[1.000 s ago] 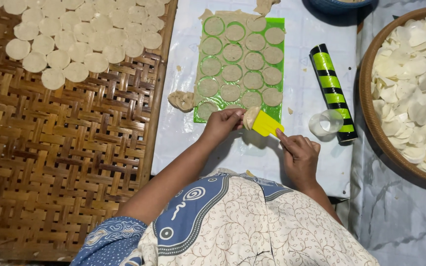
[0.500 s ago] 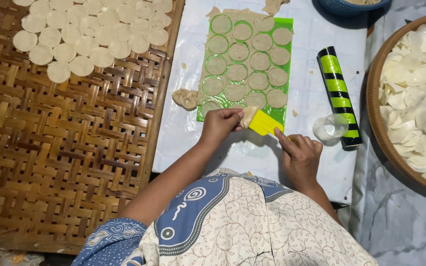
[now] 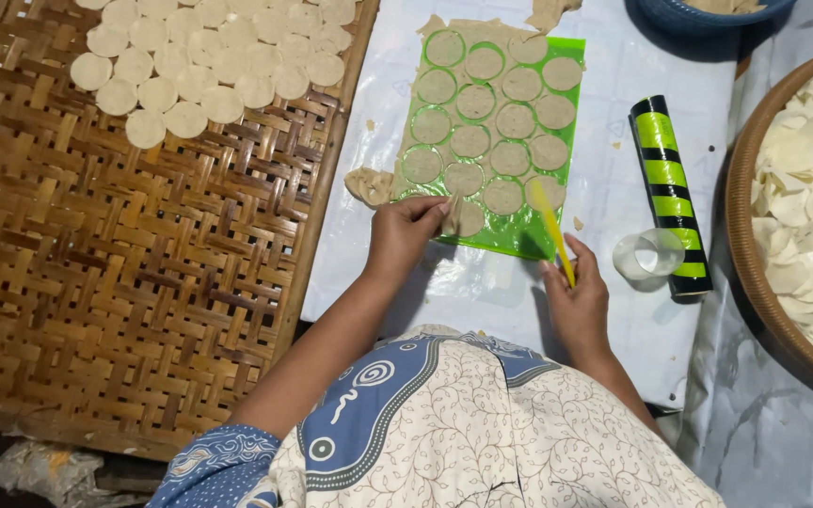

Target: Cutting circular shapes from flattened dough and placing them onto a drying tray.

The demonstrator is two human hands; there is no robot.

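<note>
Cataloguing the head view, the only one supplied:

- Left hand [image 3: 408, 230]: closed in a pinch on a round dough disc [image 3: 468, 218] at the near edge of the green mat [image 3: 571, 113]; fingertips on the disc's left rim.
- Right hand [image 3: 578, 303]: closed around a yellow scraper [image 3: 551, 229], gripped at its near end. The scraper's long axis runs away from the person, slanting slightly left, its far tip over the mat's near right corner.
- Key relation: the pinched disc lies just left of the scraper tip and straight ahead of the left hand, which is the nearer hand; the right hand sits a little nearer the body, on bare bench cover.
- Mat: carries a sheet of dough cut into rows of discs, on the white-covered bench [image 3: 613, 75].
- Dough scrap lump [image 3: 369, 184]: just left of the mat.
- Clear ring cutter [image 3: 649, 254]: right of the right hand, touching a green-and-black striped rolling pin [image 3: 668, 193] lying lengthwise.
- Woven bamboo tray [image 3: 124, 282]: far left, with finished discs [image 3: 209, 56] laid at its far end.
- Round basket [image 3: 755, 254]: far right, holding pale chips.
</note>
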